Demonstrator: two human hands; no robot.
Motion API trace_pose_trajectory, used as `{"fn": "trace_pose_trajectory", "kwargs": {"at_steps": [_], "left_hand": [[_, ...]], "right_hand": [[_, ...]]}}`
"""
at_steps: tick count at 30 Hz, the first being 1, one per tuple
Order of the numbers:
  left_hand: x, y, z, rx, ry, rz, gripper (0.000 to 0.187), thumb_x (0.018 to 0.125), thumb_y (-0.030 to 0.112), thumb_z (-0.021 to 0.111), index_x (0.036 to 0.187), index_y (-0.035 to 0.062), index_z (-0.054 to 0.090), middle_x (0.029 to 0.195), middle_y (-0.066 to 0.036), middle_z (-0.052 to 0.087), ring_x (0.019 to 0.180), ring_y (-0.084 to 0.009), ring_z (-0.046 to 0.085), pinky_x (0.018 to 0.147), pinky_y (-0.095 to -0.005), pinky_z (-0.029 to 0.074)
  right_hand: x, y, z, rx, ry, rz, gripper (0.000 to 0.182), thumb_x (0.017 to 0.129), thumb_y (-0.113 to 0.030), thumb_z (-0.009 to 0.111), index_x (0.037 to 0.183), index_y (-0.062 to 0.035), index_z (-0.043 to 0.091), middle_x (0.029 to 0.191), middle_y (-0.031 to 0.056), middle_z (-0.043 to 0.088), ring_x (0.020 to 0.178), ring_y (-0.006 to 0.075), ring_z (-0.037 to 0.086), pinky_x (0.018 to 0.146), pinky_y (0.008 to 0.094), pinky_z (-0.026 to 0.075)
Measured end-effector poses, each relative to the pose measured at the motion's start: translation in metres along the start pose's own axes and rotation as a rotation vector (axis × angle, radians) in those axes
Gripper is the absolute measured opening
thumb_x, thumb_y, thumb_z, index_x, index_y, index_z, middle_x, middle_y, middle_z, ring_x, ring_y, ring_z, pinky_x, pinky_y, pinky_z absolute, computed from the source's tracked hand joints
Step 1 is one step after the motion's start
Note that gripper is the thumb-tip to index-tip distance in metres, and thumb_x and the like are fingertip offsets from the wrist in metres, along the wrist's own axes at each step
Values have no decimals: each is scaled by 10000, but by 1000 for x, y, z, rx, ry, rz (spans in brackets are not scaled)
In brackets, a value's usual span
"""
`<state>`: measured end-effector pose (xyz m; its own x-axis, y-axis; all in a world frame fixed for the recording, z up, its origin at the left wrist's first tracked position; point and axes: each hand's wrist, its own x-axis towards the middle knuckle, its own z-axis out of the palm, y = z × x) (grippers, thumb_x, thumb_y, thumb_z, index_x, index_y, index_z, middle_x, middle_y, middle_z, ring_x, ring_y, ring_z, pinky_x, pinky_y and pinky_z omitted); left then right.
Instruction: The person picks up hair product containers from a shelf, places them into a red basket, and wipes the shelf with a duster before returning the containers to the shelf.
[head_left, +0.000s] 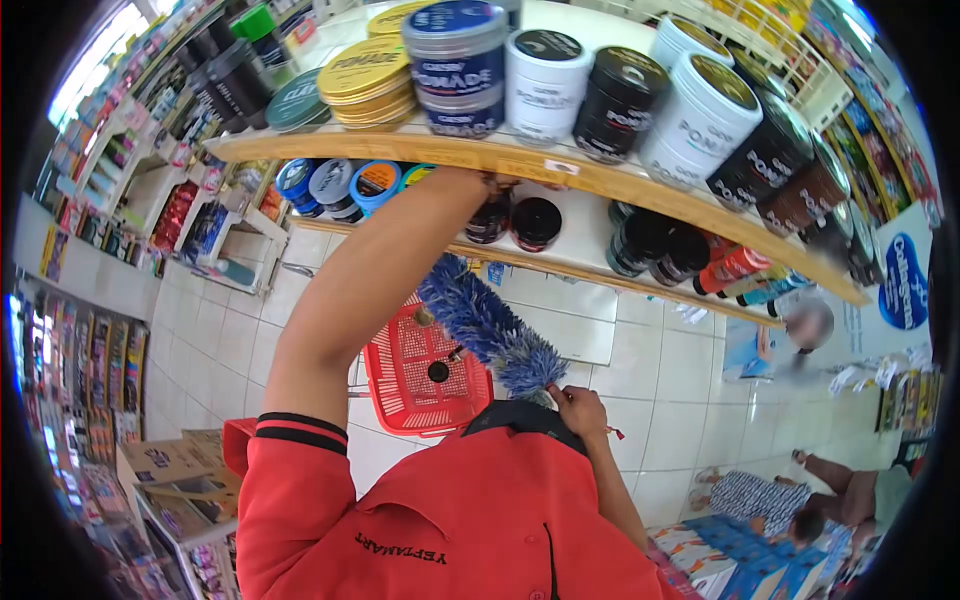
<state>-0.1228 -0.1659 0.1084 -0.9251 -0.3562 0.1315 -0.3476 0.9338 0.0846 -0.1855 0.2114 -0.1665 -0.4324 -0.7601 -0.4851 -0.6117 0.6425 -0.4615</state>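
Observation:
My left arm reaches up to the lower shelf (580,215). My left hand (497,184) is mostly hidden behind the upper shelf's wooden edge, close to dark round jars (536,222), and its grip cannot be made out. Lower down, near my waist, my right hand (580,410) is closed on the end of a fluffy blue duster (490,325). The duster slants up and left from that hand, towards the space under the lower shelf.
Pomade tins and jars (545,85) line the upper shelf (480,152). A red basket (385,385) stands on the tiled floor below. Cardboard boxes (160,460) are at lower left. Two other people (765,500) are at lower right, near blue boxes (745,555).

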Motion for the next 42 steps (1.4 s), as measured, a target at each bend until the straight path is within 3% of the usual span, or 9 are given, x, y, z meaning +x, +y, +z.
{"fn": "trace_pose_trajectory", "kwargs": {"at_steps": [8,14,22,26,33,35,37,40,42], "left_hand": [[-31,34,-23,69,-115,21,484,941,468,655,1310,156,671,1295,-123,699,1175,-334,652,1058,-477,482],[-45,29,-22,-11,21,-20,537,890,504,714,1264,120,688,1195,-155,718,1096,-356,673,999,-473,513],[-46,36,-27,-98,-200,-119,595,878,528,726,1269,83,678,1149,-169,730,1031,-348,693,923,-449,541],[-54,46,-40,-147,-199,-173,594,879,528,729,1258,73,687,1084,-176,747,975,-348,708,888,-443,551],[-70,34,-22,-167,45,-39,598,874,544,746,1227,63,706,1023,-182,750,918,-369,717,834,-451,559],[-79,36,-17,-176,237,-6,604,878,551,749,1235,67,703,1052,-187,738,945,-369,711,833,-455,558],[-96,43,-11,-234,228,-67,558,868,483,788,1230,66,703,1104,-179,723,995,-380,693,851,-460,551],[-120,60,-4,-209,705,93,444,785,217,843,1186,74,717,1111,-141,691,1044,-382,645,913,-472,522],[-143,76,31,-288,667,87,452,777,196,835,1193,70,713,1149,-140,668,1098,-375,626,941,-483,508]], "right_hand": [[-4,7,-1,115,40,39,642,973,-662,562,869,-71,788,837,225,729,862,431,715,761,505,555],[-4,7,0,89,12,40,637,970,-671,537,867,-92,784,882,195,750,903,417,721,792,512,552],[0,4,-2,110,-8,38,621,972,-655,545,904,-90,793,888,195,752,908,418,722,799,510,554],[4,7,3,110,-1,27,623,983,-646,562,920,-79,811,857,222,738,866,425,719,774,495,555],[7,2,3,94,-44,55,633,976,-649,554,888,-70,793,864,230,738,881,438,717,775,520,548],[6,0,3,79,-35,43,637,975,-653,555,881,-70,793,854,231,736,872,439,717,769,519,549],[4,-1,1,68,-28,35,641,973,-658,556,874,-70,793,844,233,733,863,440,717,762,518,550],[-1,-1,3,41,-34,88,647,973,-665,556,877,-73,797,829,234,729,845,447,714,754,520,552],[-1,3,5,47,-10,106,650,974,-670,553,886,-76,803,817,240,724,835,456,712,752,525,553]]}}
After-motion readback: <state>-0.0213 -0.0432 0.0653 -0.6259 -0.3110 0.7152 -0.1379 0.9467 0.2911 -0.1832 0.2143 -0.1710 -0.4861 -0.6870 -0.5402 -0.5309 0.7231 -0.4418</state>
